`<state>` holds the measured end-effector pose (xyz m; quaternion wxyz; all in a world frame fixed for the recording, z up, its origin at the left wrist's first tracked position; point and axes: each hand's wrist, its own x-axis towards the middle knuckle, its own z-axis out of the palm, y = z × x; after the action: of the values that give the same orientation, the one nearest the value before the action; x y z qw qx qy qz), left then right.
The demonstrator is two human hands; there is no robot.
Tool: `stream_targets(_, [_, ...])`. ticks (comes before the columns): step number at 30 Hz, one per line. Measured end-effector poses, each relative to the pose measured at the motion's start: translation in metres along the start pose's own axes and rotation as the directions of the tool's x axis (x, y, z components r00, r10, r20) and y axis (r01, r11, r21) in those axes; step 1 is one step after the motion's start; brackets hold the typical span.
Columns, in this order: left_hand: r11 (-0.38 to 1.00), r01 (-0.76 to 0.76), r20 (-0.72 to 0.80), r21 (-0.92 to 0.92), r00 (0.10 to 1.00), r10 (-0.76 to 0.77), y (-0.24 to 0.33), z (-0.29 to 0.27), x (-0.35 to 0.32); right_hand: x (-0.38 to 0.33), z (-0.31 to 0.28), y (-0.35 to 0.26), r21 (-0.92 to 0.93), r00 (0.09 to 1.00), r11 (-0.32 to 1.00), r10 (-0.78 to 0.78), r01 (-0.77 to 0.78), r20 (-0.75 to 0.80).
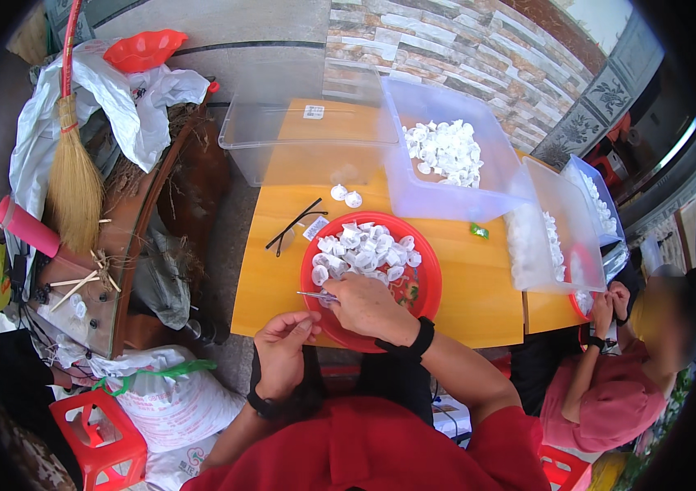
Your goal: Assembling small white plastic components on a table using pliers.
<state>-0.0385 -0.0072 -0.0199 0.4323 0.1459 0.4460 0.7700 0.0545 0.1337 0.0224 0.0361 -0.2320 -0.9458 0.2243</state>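
In the head view, just left of the frame's middle, holds a slim metal tool [312, 295], possibly tweezers, in the closed fingers of the right hand [368, 307], pointed leftward over the basin's near side, perhaps for fine work close to the other fingertips. Lower left of that, curls the left hand [284, 348] just beside the rim, thumb and forefinger near each other; cannot tell whether gripping a tiny piece or nothing. In the frame's centre, heaped inside the red plastic basin [431, 299] and probably gathered there for easy reach: small white plastic pieces [364, 245]. Above, loose on the yellow tabletop [479, 286]: two white pieces [346, 196]. Left of the basin, apparently set aside from the hands: black-armed eyeglasses [293, 227]. Upper right, high-walled, likely against spilling: a translucent bin [487, 200] of similar pieces.
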Motion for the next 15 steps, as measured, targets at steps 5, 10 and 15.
stream_targets(5, [0.999,0.045,-0.021,0.03,0.999,-0.044,0.002,-0.005,-0.003,0.007,0.012,-0.003,-0.11,1.0,0.994,0.01,-0.009,0.001])
stream_targets(10, [0.999,0.012,-0.023,0.053,1.0,-0.011,0.0,-0.002,-0.001,0.011,0.012,0.001,-0.025,0.998,0.999,0.038,-0.036,0.048])
stream_targets(15, [0.991,-0.045,-0.036,0.124,0.998,0.05,-0.003,0.002,-0.003,0.006,-0.005,0.002,-0.025,0.994,0.997,0.078,-0.076,0.081])
